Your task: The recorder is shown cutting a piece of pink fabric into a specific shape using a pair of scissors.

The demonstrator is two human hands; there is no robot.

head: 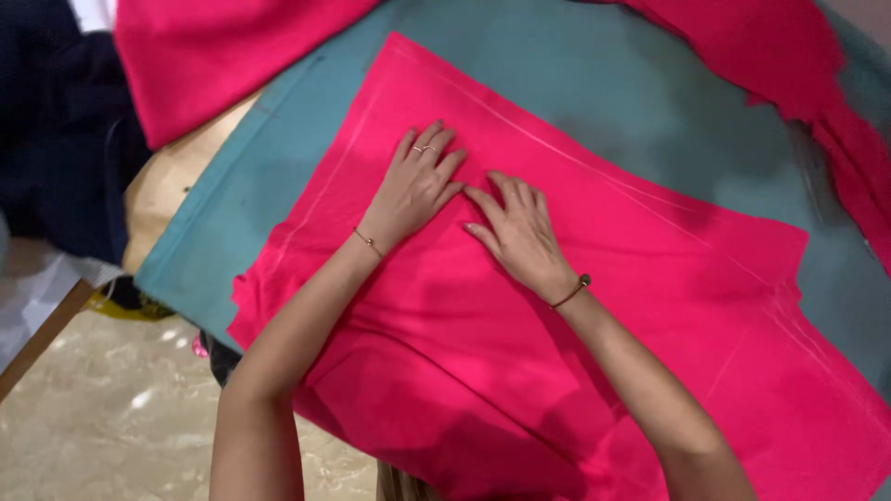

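Pink fabric panel [594, 306] lies flat on the teal-covered counter [594, 83], centre of view. Left hand [413, 190] and right hand [520, 232] press palms down on it, fingers extended, gripping nothing. More pink cloth [204, 56] lies at 11 o'clock and another piece [817, 83] at 2 o'clock, both cut off. Faint chalk lines cross the smooth weave.

We see matt pink cloth [575, 306], smooth with faint chalk lines, lying on a desk [594, 83] covered in dull teal fabric. Thin metal bracelets [573, 290] glint. The floor [111, 427] looks like glossy marbled stone.
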